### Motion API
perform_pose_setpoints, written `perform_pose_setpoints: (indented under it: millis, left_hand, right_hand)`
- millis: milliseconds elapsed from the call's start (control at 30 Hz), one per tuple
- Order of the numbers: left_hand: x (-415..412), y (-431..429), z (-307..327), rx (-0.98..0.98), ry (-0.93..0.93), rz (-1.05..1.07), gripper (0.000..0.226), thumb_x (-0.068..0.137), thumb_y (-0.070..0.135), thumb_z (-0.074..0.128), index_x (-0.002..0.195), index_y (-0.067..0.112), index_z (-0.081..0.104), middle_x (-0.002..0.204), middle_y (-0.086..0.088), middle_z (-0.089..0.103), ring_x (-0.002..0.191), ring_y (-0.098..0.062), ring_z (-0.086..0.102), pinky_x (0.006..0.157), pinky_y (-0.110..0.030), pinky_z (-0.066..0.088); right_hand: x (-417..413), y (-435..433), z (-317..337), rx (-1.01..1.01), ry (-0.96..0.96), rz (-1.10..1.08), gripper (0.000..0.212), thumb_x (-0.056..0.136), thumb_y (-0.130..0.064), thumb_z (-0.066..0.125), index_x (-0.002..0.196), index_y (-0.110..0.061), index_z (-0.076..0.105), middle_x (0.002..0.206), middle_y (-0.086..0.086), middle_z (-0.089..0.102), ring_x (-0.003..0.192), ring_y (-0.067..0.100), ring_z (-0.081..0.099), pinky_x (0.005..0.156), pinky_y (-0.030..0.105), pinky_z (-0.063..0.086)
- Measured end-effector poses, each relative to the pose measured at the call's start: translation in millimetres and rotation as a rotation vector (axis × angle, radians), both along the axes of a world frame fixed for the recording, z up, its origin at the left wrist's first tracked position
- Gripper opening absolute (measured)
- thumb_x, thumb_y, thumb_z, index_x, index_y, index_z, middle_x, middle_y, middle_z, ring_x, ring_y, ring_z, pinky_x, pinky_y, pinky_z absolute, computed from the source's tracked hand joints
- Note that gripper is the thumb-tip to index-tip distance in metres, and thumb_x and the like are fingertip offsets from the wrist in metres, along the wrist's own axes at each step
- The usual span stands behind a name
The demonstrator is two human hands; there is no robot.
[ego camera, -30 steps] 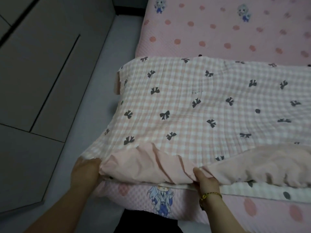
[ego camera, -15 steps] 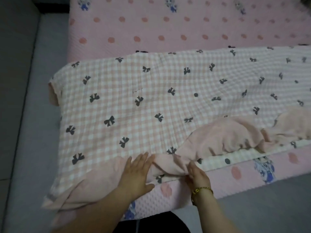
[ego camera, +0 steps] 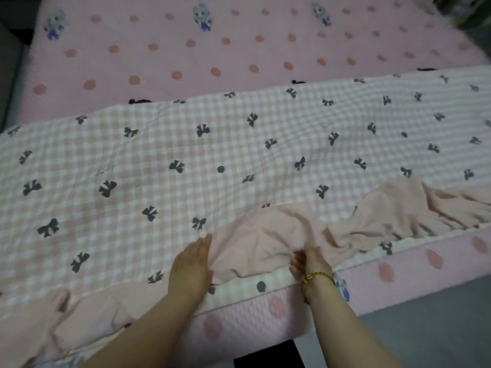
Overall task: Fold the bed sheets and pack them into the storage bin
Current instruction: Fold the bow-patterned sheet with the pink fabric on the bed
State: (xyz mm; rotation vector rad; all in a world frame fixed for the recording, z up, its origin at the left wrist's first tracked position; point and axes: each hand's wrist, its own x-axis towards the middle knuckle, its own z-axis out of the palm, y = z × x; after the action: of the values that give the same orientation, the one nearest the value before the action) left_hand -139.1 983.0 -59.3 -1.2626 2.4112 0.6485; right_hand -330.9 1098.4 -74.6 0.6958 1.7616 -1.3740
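A pink-and-white checked bed sheet [ego camera: 239,155] with dark bows lies in a long folded strip across the near side of the bed. Its plain pink ruffled edge [ego camera: 265,240] bunches along the front. My left hand [ego camera: 192,264] lies flat on the sheet, fingers together, at the ruffle's left side. My right hand [ego camera: 308,261], with a gold bracelet at the wrist, pinches the ruffle's lower edge near the bed's front. No storage bin is in view.
The bed is covered by a pink mattress cover [ego camera: 212,49] with coral dots and cartoon figures. Grey floor [ego camera: 438,328] shows at the lower right and along the far left. A dark object [ego camera: 268,354] sits at the bottom centre.
Both hands have worked rightward along the sheet's front edge, from its left corner toward the middle. The left hand let go of the corner and now lies flat on the sheet.
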Motion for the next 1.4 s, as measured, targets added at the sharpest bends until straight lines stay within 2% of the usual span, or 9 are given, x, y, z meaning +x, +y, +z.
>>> perform_pose_setpoints:
  millis: [167, 333, 433, 567, 733, 900, 1100, 1267, 1400]
  left_hand:
    - [-23.2, -7.6, -2.5, -0.056, -0.073, 0.024, 0.054, 0.094, 0.015, 0.040, 0.145, 0.022, 0.026, 0.143, 0.000, 0.040, 0.125, -0.017, 0.041, 0.095, -0.024, 0.036]
    - [-34.2, -19.3, -3.8, -0.030, -0.214, -0.071, 0.044, 0.083, 0.016, 0.054, 0.126, 0.028, 0.051, 0.118, 0.003, 0.055, 0.109, -0.015, 0.051, 0.080, -0.022, 0.040]
    - [-33.9, -25.9, 1.6, 0.026, -0.062, 0.017, 0.035, 0.083, 0.030, 0.042, 0.107, 0.027, 0.066, 0.105, 0.003, 0.064, 0.094, -0.015, 0.056, 0.074, -0.024, 0.041]
    - [-21.2, -27.6, 18.3, 0.051, 0.018, 0.050, 0.049, 0.073, 0.035, 0.028, 0.093, 0.021, 0.071, 0.094, 0.001, 0.066, 0.086, -0.016, 0.056, 0.069, -0.026, 0.041]
    - [-41.5, -1.7, -0.2, -0.047, -0.258, -0.150, 0.034, 0.094, 0.013, 0.033, 0.122, 0.016, 0.052, 0.125, -0.002, 0.052, 0.113, -0.018, 0.048, 0.097, -0.025, 0.035]
    - [-69.0, 19.8, 3.3, -0.047, -0.040, -0.097, 0.052, 0.095, 0.019, 0.028, 0.146, 0.014, 0.023, 0.155, -0.009, 0.015, 0.141, -0.022, 0.020, 0.115, -0.033, 0.014]
    - [-152.5, 61.2, 18.2, 0.024, 0.164, -0.247, 0.093, 0.066, 0.059, 0.002, 0.143, 0.016, 0.033, 0.151, -0.004, 0.028, 0.138, -0.021, 0.031, 0.110, -0.033, 0.026]
    - [-279.1, 127.1, 30.4, -0.068, 0.156, -0.460, 0.064, 0.069, 0.055, 0.036, 0.104, 0.014, 0.070, 0.106, -0.008, 0.070, 0.079, -0.017, 0.071, 0.063, -0.028, 0.056]
    - [-384.4, 186.0, 37.6, -0.107, 0.083, -0.564, 0.060, 0.061, 0.055, 0.053, 0.105, 0.015, 0.066, 0.101, -0.008, 0.071, 0.082, -0.018, 0.071, 0.064, -0.036, 0.056]
  right_hand:
    - [-65.3, -4.6, -4.3, 0.121, -0.085, -0.019, 0.039, 0.084, -0.035, 0.064, 0.109, -0.009, 0.049, 0.085, 0.008, 0.059, 0.064, 0.019, 0.054, 0.038, 0.025, 0.051]
    - [-82.2, -22.0, -8.7, 0.362, -0.055, 0.198, 0.058, 0.085, -0.023, 0.062, 0.132, 0.003, 0.039, 0.128, 0.013, 0.053, 0.107, 0.027, 0.054, 0.090, 0.036, 0.045]
    - [-86.8, -15.1, 1.5, 0.437, 0.209, 0.399, 0.033, 0.089, -0.012, 0.053, 0.116, 0.006, 0.055, 0.121, 0.017, 0.059, 0.113, 0.031, 0.054, 0.093, 0.035, 0.042]
    - [-75.8, 18.9, 32.6, 0.397, 0.567, 0.456, 0.024, 0.088, -0.008, 0.053, 0.105, 0.006, 0.059, 0.086, 0.014, 0.055, 0.091, 0.029, 0.054, 0.069, 0.024, 0.032]
    - [-80.8, 49.0, 26.9, 0.532, 0.341, 0.613, 0.034, 0.094, -0.018, 0.046, 0.119, 0.005, 0.054, 0.126, 0.019, 0.054, 0.114, 0.033, 0.052, 0.091, 0.032, 0.040]
    - [-99.3, 57.2, 42.1, 0.426, 0.385, 0.720, 0.035, 0.093, -0.029, 0.051, 0.117, -0.004, 0.055, 0.120, 0.013, 0.060, 0.110, 0.027, 0.055, 0.087, 0.027, 0.041]
    - [-151.1, 111.8, 65.4, 0.368, 0.464, 0.683, 0.010, 0.092, -0.014, 0.050, 0.096, -0.011, 0.059, 0.109, 0.013, 0.064, 0.093, 0.022, 0.055, 0.075, 0.020, 0.038]
    - [-243.3, 180.0, 69.7, 0.345, 0.487, 0.668, 0.025, 0.091, -0.009, 0.048, 0.113, -0.006, 0.060, 0.113, 0.012, 0.062, 0.106, 0.024, 0.056, 0.084, 0.019, 0.037]
    - [-333.6, 254.6, 84.8, 0.326, 0.507, 0.674, 0.023, 0.090, -0.003, 0.050, 0.110, -0.001, 0.062, 0.107, 0.014, 0.062, 0.098, 0.022, 0.055, 0.085, 0.020, 0.038]
